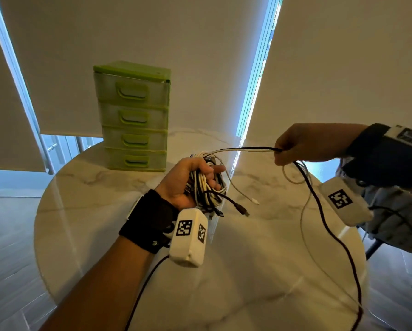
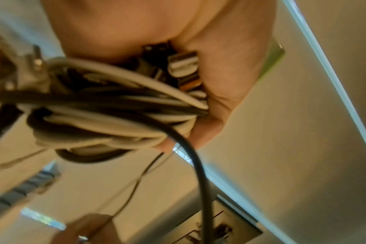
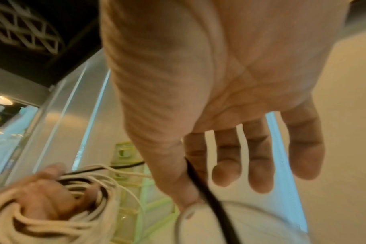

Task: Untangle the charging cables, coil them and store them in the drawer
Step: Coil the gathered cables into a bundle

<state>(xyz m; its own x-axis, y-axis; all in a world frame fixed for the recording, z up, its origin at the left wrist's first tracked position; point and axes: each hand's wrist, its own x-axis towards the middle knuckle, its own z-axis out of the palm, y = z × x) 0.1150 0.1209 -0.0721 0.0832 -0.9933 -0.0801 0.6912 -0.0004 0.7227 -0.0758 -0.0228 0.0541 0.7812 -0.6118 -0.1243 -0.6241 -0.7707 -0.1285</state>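
Your left hand point(image 1: 188, 181) clenches the limp, light cable bundle point(image 1: 208, 185); your right hand point(image 1: 305, 145) pinches black and white strands point(image 1: 250, 149). Grip near connectors; loops snag easily.

The bundle of cables point(image 1: 206, 185) mixes white and black strands; one black cable point(image 1: 319, 206) and one white cable point(image 1: 302, 211) trail from it. The drawer unit point(image 1: 133, 115) has a lime-green frame and handles with translucent, pale fronts. The bench point(image 1: 260, 271) is white marble with faint grey veining. Both wrist straps point(image 1: 150, 220) are black, carrying white boxes point(image 1: 189, 237) printed with black-and-white square code patterns. The blinds point(image 1: 152, 32) are plain cream.
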